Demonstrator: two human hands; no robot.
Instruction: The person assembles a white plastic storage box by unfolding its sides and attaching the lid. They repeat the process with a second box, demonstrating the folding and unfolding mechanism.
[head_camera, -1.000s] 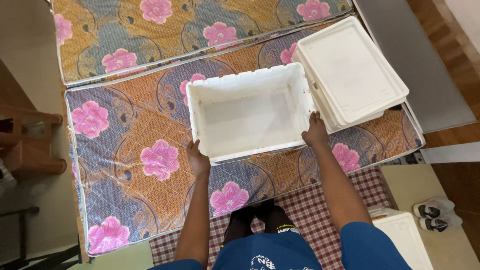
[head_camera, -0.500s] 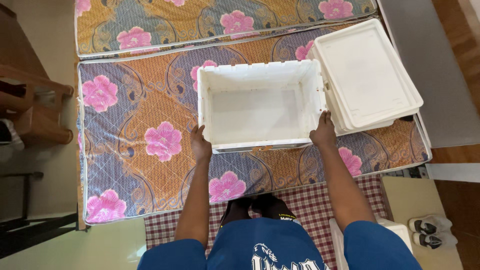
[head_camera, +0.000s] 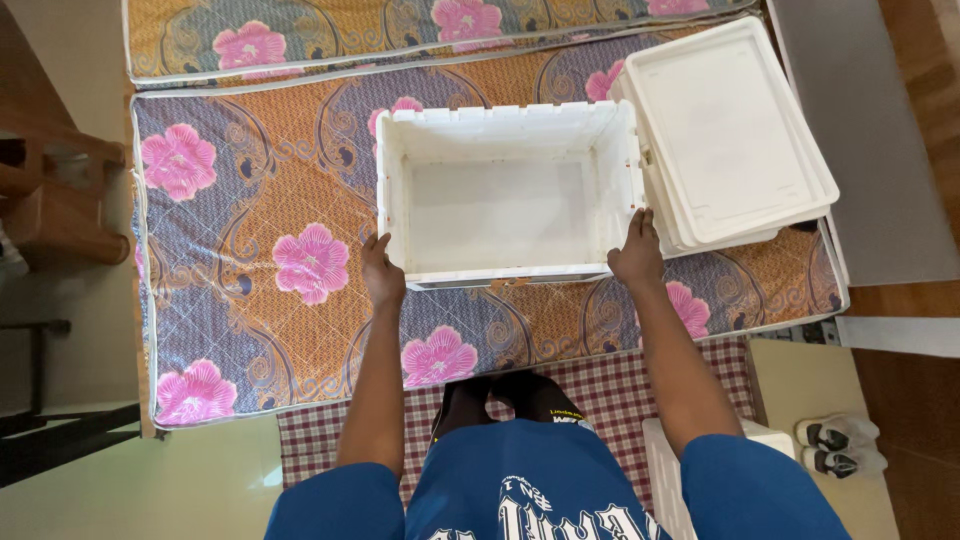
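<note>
A white box (head_camera: 505, 195) on a flowered mattress (head_camera: 250, 250) is gripped at both near corners, left hand (head_camera: 381, 272) and right hand (head_camera: 637, 252) wrapped around the edges, apparently for balance. Lids (head_camera: 725, 130) are stacked beyond the right hand.

Floral quilted mattresses (head_camera: 250, 200), red checked cloth (head_camera: 610, 390), wooden chair (head_camera: 50, 200) at left, grey mat (head_camera: 880, 130), pale floor (head_camera: 150, 490)
</note>
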